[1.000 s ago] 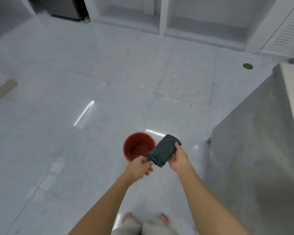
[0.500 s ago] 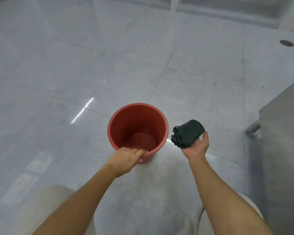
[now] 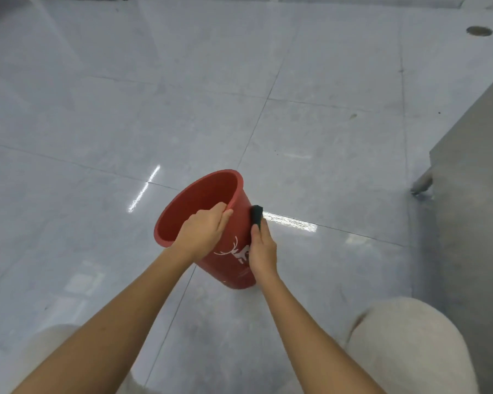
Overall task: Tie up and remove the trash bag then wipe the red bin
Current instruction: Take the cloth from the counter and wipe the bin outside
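Note:
The red bin (image 3: 234,268) stands tilted on the tiled floor, its mouth leaning away to the upper left, a white deer print on its near side. No bag shows inside it. My left hand (image 3: 202,231) grips the near rim, fingers hooked over the edge. My right hand (image 3: 262,248) presses a folded dark green cloth (image 3: 256,214) against the bin's right outer wall; only the cloth's top end shows above my fingers.
A grey metal cabinet (image 3: 473,194) with a foot (image 3: 421,184) stands at the right. A round floor drain (image 3: 479,31) lies far back right. My knees in light trousers (image 3: 410,345) frame the bottom. Shiny floor tiles (image 3: 125,109) stretch left and ahead.
I crouched closer. The bin went from upright to tilted under my left hand. My right hand moved from open air beside the bin to pressing the cloth on its outer wall.

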### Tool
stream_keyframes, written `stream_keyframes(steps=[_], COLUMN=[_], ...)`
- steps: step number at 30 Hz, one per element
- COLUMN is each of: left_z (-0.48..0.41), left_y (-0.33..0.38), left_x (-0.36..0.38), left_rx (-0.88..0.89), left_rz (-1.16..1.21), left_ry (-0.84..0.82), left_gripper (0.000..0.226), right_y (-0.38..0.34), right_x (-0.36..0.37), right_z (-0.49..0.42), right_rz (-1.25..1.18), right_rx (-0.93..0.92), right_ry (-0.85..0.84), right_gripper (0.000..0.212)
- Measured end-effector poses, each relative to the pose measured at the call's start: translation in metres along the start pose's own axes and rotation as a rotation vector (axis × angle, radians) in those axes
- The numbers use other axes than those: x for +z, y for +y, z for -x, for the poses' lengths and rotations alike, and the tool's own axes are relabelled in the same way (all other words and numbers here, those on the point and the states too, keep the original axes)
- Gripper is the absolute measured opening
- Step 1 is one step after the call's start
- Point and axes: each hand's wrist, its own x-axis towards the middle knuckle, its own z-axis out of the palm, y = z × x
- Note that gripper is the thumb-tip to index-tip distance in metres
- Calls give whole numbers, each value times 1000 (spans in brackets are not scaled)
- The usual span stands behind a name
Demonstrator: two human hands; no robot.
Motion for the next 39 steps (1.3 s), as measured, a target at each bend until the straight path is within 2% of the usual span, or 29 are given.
stream_keyframes(steps=[4, 8, 10, 13, 14, 17, 18, 19, 23, 27, 29, 32, 34, 35, 39], left_z=[-1, 0, 2, 6, 7, 9, 10, 10, 13, 17, 20, 19, 13, 9, -19], left_y=[-4, -19, -22, -22, -22, -20, -19, -20, -23, -27, -29, -30, -23, -18, 12], left_x=[-2, 3, 5, 4, 3, 1, 1, 2, 3, 7, 7, 2, -1, 0, 4], left_rx=[-41, -98, -120, -132, -128, -111, -106, -101, -68, -63, -63, -126, -157, -178, -227], left_rz=[141, 294, 361, 456, 483, 490, 484, 480, 452, 448, 432, 437, 447, 461, 485], left_ry=[95, 113, 92, 8, -15, -28, -18, -5, 25, 19, 19, 45, 36, 29, -12], left_gripper=[45, 43, 44, 41, 40, 38, 38, 38, 39, 42, 41, 38, 39, 40, 42], right_y=[-5, 5, 10, 25, 31, 35, 30, 21, -21, -17, 4, 33, 26, 16, -24], right_x=[15, 13, 13, 12, 10, 0, -1, 0, 18, 18, 3, -20, -19, -14, 16], right_z=[25, 16, 8, 3, 0, -8, -11, -13, -20, -34, -37, -33, -31, -30, -16], right_rz=[354, 666, 640, 464, 410, 262, 236, 203, 143, 185, 246, 371, 397, 397, 297], right_rx=[-212, -374, -411, -393, -333, 34, 90, 67, -277, -340, -244, 42, 98, 44, -384], right_ry=[96, 129, 129, 144, 161, 196, 186, 153, -80, -122, -93, -40, 36, 65, 77], right_gripper=[48, 54, 57, 51, 49, 47, 47, 46, 46, 47, 47, 50, 47, 46, 48])
